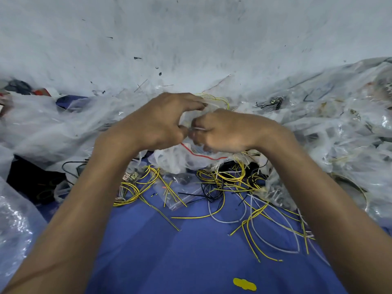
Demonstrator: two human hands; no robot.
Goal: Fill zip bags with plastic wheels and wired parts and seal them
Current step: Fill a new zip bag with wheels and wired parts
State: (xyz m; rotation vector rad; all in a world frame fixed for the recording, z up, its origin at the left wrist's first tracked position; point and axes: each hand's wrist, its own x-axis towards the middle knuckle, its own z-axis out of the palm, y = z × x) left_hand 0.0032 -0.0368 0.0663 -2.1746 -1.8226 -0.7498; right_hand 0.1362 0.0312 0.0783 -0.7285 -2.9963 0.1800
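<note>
Between the two hands a clear zip bag [191,160] with a red stripe along its mouth is held up over a blue cloth [169,247]. Its upper edge is pinched by the left hand [161,122], thumb and forefinger closed on the plastic while the remaining fingers arch forward. Just beside that pinch the same edge is grasped by the curled fingers of the right hand [229,130]; those fingertips are blurred, so the exact hold cannot be made out. Just beyond the grip, thin yellow leads [214,98] are seen against crumpled plastic; whether they lie inside the bag cannot be told. Below the grip, a tangle of yellow-striped wires [231,177] is spread over the cloth, mixed with grey wires [224,220] and black ones. A small flat bag [176,193] is laid on the cloth below the left wrist. Heaps of clear plastic bags [339,134] are piled to either side of the grip.
</note>
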